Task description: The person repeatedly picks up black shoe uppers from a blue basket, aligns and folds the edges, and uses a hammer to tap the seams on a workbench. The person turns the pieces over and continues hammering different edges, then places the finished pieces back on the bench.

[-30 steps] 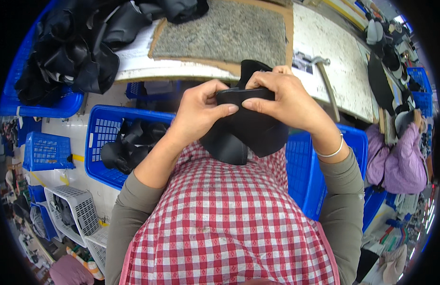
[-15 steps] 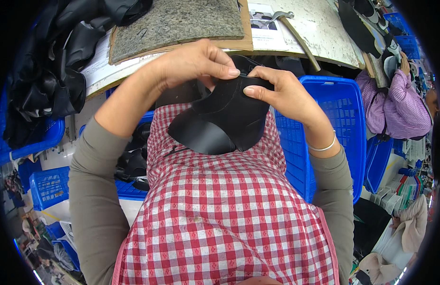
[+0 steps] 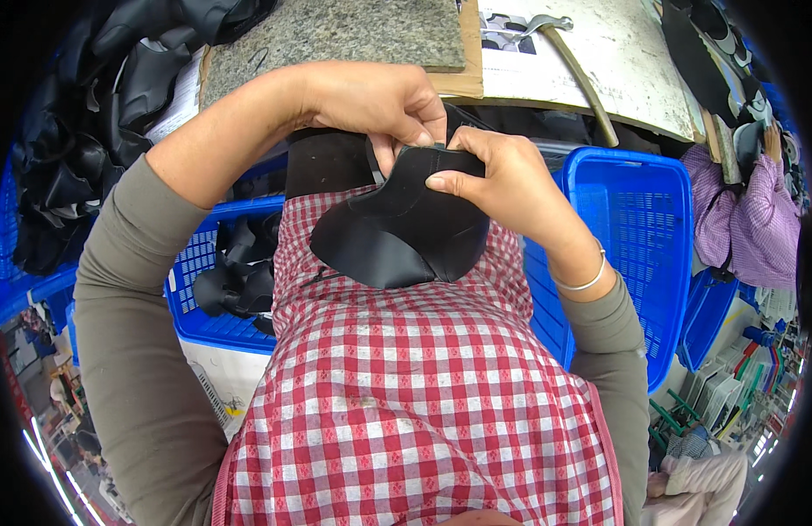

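A black leather shoe upper (image 3: 423,232) rests against the lap of my checked apron, its rounded smooth end toward me. The far edge of the upper is pinched by both hands. My left hand (image 3: 371,101) is closed on that edge from the left, thumb and fingers bent down over it. Close beside it, my right hand (image 3: 502,180) grips the same edge, with the thumb flat on the near face and the fingers behind. A small dark edge piece shows between the fingertips; whether it is separate I cannot tell.
Beyond my hands is a white worktable (image 3: 625,53) with a stone slab (image 3: 345,44) and a hammer (image 3: 577,74). Blue baskets stand right (image 3: 630,228) and left (image 3: 200,329), the left holding black pieces. More black pieces (image 3: 64,167) are heaped far left. A person (image 3: 752,219) sits at right.
Both hands have shifted slightly along the far edge, still pinching it; my right thumb is a little farther left. My left forearm is swung outward. The view has turned a little.
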`<state>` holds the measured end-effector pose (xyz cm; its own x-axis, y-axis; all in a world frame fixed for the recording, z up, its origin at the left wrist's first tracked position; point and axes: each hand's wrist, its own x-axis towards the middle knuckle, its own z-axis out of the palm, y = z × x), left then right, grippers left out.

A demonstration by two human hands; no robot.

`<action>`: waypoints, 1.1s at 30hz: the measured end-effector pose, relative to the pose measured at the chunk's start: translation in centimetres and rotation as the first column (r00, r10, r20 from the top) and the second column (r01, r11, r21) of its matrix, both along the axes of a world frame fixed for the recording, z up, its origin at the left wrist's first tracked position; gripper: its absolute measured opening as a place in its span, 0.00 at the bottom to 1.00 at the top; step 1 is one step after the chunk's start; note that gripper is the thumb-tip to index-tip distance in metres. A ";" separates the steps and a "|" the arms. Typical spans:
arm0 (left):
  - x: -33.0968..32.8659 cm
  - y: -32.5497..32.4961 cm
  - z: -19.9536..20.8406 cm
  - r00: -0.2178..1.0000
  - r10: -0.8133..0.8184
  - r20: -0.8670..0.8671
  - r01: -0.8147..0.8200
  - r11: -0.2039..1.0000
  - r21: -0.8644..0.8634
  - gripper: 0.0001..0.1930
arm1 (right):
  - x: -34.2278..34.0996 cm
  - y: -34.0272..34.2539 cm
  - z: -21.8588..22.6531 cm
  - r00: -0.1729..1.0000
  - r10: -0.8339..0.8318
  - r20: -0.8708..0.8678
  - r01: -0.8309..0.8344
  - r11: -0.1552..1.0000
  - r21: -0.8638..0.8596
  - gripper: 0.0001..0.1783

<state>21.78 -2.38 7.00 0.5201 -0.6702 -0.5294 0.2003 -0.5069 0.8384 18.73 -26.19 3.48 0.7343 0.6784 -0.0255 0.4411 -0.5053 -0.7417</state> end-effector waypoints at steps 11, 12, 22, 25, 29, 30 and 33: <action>-1.9 -2.0 -3.0 0.994 0.098 0.038 -0.105 0.956 0.274 0.08 | -2.8 -0.1 -1.7 0.923 0.020 0.384 -0.051 0.996 0.070 0.12; -1.9 -2.1 -3.4 0.996 0.074 0.054 -0.087 0.951 0.297 0.08 | -2.8 -0.3 -1.7 0.923 0.030 0.383 -0.066 0.995 0.081 0.12; -3.8 -0.5 -4.7 0.942 0.325 -0.088 -0.334 0.933 -0.131 0.15 | -2.2 -2.1 -1.8 0.972 -0.039 0.230 0.023 0.997 0.073 0.14; -4.2 0.2 -4.5 0.939 0.330 -0.097 -0.343 0.922 -0.179 0.14 | -1.9 -2.1 -1.8 0.975 -0.047 0.216 0.024 0.994 0.108 0.13; -5.0 -0.3 -4.6 0.927 0.370 -0.058 -0.374 0.906 -0.199 0.13 | -1.6 -2.2 -1.7 0.988 -0.045 0.150 0.030 0.994 0.105 0.13; -5.1 -0.5 -4.7 0.929 0.371 -0.002 -0.361 0.902 -0.238 0.13 | -1.5 -2.3 -1.7 0.988 -0.056 0.143 0.039 0.992 0.118 0.13; -5.8 -1.2 -4.7 0.903 0.397 0.166 -0.348 0.901 -0.260 0.14 | -1.6 -2.4 -1.6 0.990 -0.082 0.114 0.066 0.988 0.142 0.13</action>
<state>15.94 -3.55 2.33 0.8366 -0.4909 -0.2430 0.1453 -0.2289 0.9625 17.11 -28.57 1.89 0.7748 0.6129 0.1551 0.4959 -0.4369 -0.7505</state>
